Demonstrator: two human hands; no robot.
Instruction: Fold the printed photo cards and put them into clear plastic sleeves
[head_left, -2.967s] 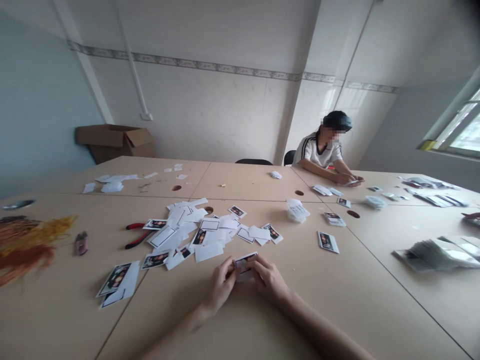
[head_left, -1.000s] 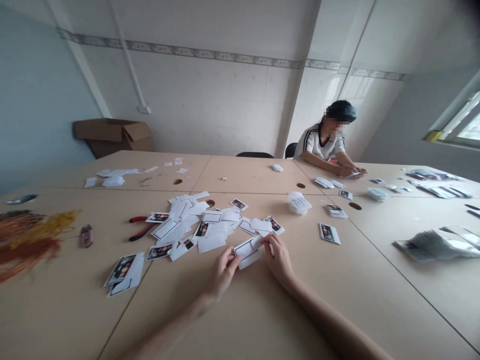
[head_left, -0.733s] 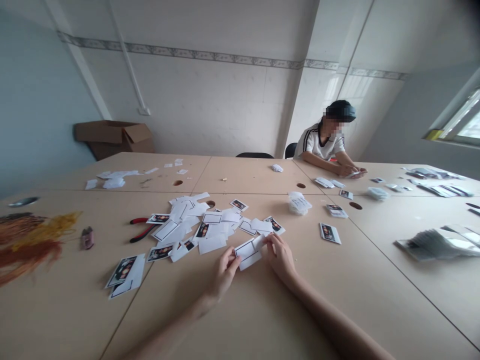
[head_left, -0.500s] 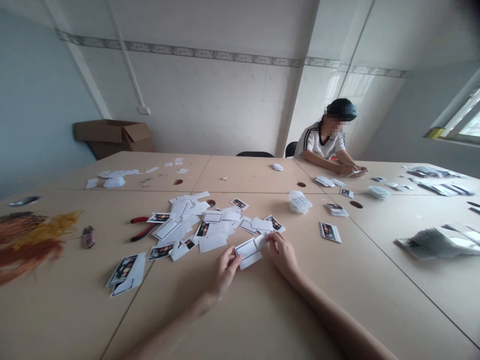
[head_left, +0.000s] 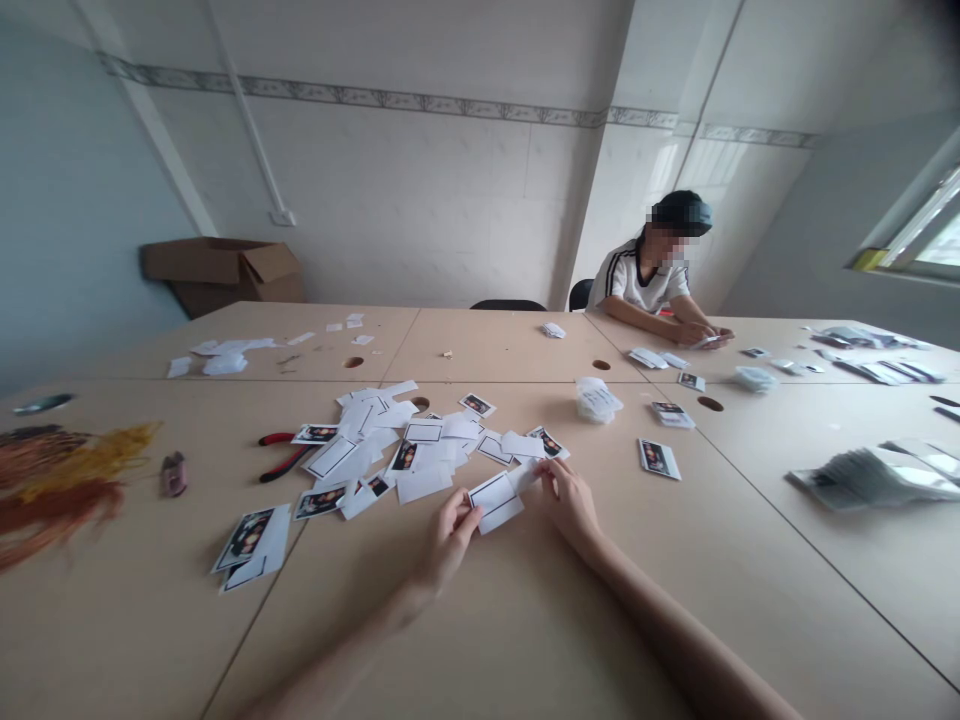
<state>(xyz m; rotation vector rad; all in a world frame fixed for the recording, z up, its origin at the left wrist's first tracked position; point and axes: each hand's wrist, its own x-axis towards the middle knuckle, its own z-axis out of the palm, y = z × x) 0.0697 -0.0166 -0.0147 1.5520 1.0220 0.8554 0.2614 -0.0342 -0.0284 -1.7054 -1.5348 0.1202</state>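
My left hand (head_left: pixel 448 535) pinches the near left corner of a white card with a black border (head_left: pixel 494 498), lying on the beige table (head_left: pixel 525 620). My right hand (head_left: pixel 568 500) has its fingers closed on a white slip (head_left: pixel 523 474) at the card's far right end. Just beyond lies a scattered heap of white cards and small photo prints (head_left: pixel 397 445).
Red-handled pliers (head_left: pixel 279 455) lie left of the heap, orange and yellow tassels (head_left: pixel 60 480) at the far left. A stack of clear sleeves (head_left: pixel 870 475) sits at the right. Another person (head_left: pixel 652 280) works across the table. A cardboard box (head_left: pixel 221 275) stands by the wall.
Three seconds ago both hands held the card together close in front. Since then the right hand has moved up and right to the card's far end; the hands hardly move in the last second.
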